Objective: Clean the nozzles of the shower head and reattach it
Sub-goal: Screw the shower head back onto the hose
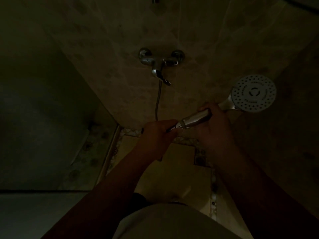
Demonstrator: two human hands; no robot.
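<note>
A: Item one?
B: Round white plastic shower head with a chrome handle (253,93), at right, in front of the tiled wall (107,40). Nozzle face turned toward the camera. Raised lettering rings its centre, too dim and small to read.

A: Who holds it?
B: Right hand (214,128), fingers closed round the chrome handle, just below the head. Left hand (158,133), closed on the metal end fitting of the flexible shower hose (158,100), touching the handle's lower end. Whether the two are joined, I cannot tell.

A: Other fixtures?
B: Chrome wall-mounted mixer tap with a lever (159,63), far centre; the hose hangs down from it toward the left hand. No brand mark legible. Patterned floor tiles (172,169) and a small dark floor drain (199,159), near centre.
</note>
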